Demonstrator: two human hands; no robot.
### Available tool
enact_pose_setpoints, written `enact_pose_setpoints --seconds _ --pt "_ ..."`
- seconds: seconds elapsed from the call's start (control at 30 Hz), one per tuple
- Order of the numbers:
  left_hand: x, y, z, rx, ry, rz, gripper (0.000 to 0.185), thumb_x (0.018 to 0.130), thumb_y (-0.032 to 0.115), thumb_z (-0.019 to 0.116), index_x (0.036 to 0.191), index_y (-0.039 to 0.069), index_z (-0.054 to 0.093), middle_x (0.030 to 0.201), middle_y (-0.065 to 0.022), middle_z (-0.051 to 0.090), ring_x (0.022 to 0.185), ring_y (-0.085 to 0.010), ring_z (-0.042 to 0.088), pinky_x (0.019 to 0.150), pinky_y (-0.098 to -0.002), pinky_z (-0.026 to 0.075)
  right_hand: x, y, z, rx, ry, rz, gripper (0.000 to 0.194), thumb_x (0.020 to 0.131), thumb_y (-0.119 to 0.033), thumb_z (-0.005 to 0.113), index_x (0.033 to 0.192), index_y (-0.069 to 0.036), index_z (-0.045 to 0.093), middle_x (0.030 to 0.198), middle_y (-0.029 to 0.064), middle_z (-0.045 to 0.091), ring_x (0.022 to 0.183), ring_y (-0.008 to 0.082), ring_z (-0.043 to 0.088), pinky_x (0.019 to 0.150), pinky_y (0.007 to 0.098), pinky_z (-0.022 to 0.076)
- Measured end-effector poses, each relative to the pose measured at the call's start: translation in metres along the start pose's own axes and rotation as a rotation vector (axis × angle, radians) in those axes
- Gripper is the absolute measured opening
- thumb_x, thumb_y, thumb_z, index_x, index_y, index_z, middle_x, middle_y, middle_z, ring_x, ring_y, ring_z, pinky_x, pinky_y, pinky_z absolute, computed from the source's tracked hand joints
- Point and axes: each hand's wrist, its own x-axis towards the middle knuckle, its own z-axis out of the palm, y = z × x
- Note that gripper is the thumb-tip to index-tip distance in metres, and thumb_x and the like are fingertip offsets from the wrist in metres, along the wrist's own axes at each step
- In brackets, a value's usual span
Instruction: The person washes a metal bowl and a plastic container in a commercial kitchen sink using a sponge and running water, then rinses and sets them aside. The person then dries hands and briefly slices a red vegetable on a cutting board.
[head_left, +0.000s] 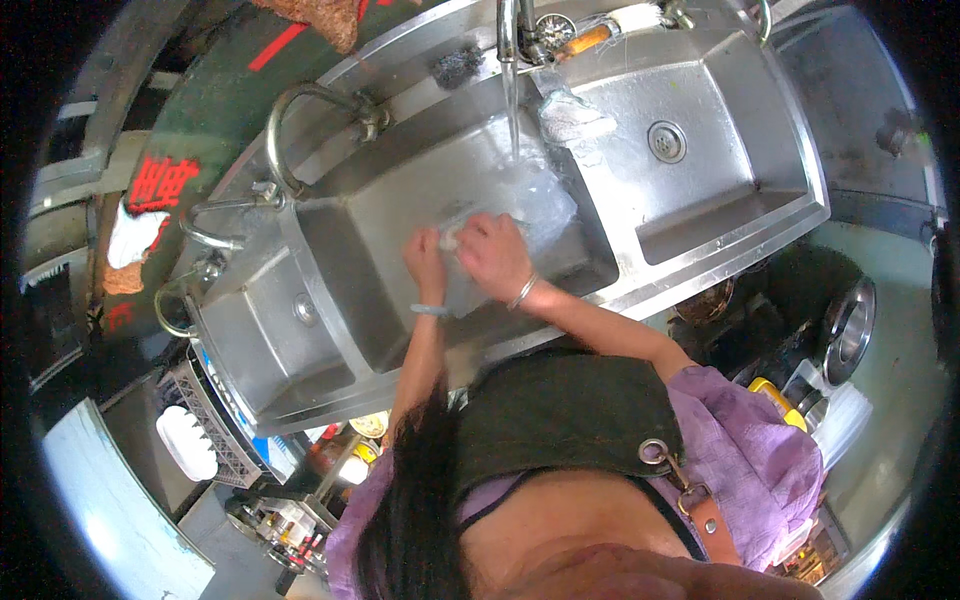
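Note:
Over the large middle basin of a stainless steel sink (397, 187), my left hand (426, 259) and my right hand (491, 251) are close together, fingers bent around a small pale item (450, 238). What it is cannot be told; the fingers hide part of it. Beyond my right hand lies what looks like a clear plastic bag (551, 202), wet and crumpled. Water runs from the faucet (508, 34) in a stream into the basin near the bag. A bracelet circles each of my wrists.
A whitish cloth (574, 118) lies on the divider beside the right basin (694, 157). Behind the sink are a dark scouring pad (459, 67) and a brush with an orange handle (585, 43). A curved metal faucet (277, 135) and a smaller basin (277, 307) stand at left.

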Motion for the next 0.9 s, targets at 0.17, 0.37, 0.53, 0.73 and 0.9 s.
enact_pose_setpoints --seconds 0.17,0.37,0.53,0.73,0.9 --pt "-0.019 -0.021 -0.021 0.11 -0.019 -0.035 0.032 0.085 0.02 0.056 0.062 0.006 0.037 0.06 0.0076 0.032 0.058 -0.0065 0.029 0.049 -0.0286 0.022 0.0 0.087 0.013 -0.355 0.086 0.134 0.014 0.079 -0.018 0.06 0.089 -0.011 0.064 0.096 0.0097 0.059 0.093 0.0302 0.053 0.079 0.0431 0.0431" --pt "-0.027 -0.017 -0.024 -0.023 0.109 -0.028 0.031 0.085 0.017 0.056 0.062 0.007 0.038 0.061 0.0081 0.032 0.06 -0.0064 0.029 0.05 -0.0279 0.022 0.005 0.128 0.002 -0.254 0.124 0.547 0.016 0.081 -0.017 0.057 0.095 -0.01 0.062 0.103 0.0174 0.056 0.089 0.0374 0.059 0.073 0.0488 0.0484" --pt "-0.023 0.0 -0.023 0.018 0.08 -0.086 0.032 0.084 0.017 0.058 0.061 0.006 0.039 0.061 0.0069 0.032 0.06 -0.0069 0.029 0.05 -0.0282 0.023 -0.011 0.006 0.03 -0.195 0.057 0.234 0.02 0.079 -0.019 0.056 0.093 -0.006 0.062 0.097 0.0171 0.057 0.089 0.0345 0.057 0.071 0.047 0.0484" --pt "-0.02 0.039 -0.024 0.062 -0.012 -0.005 0.038 0.081 0.022 0.064 0.059 0.006 0.038 0.057 0.0034 0.031 0.058 -0.0076 0.029 0.05 -0.028 0.025 0.009 0.036 0.012 -0.071 0.058 0.337 0.024 0.083 -0.023 0.055 0.1 -0.008 0.06 0.095 0.0179 0.058 0.092 0.0349 0.056 0.071 0.0458 0.048" --pt "-0.019 0.107 -0.05 0.392 -0.075 0.791 0.037 0.07 0.03 0.07 0.054 0.01 0.043 0.051 0.0 0.038 0.049 -0.0163 0.038 0.054 -0.033 0.032 0.024 0.095 -0.025 1.028 0.168 1.063 0.038 0.081 -0.032 0.066 0.109 -0.007 0.06 0.097 0.0124 0.061 0.092 0.0295 0.06 0.077 0.0435 0.0492"
